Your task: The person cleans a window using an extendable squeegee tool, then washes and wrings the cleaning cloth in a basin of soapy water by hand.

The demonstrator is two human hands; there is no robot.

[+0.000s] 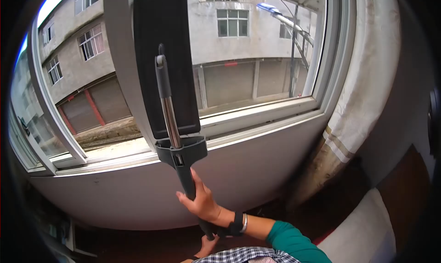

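Observation:
A flat mop stands tilted upright in front of the window, its long black rectangular head raised high. A steel pole runs down from the grey joint, through a grey scraper collar and into a dark grey handle. My right hand, with a black wristband and a silvery bangle on its wrist, is closed around this handle below the collar. Lower down, my left hand grips the handle near its bottom end; most of its fingers are hidden.
Behind the mop is a sliding window with a white frame and sill. A pale curtain hangs on the right. At lower right lies a white cushion-like thing beside a brown panel. A building and a street lamp show outside.

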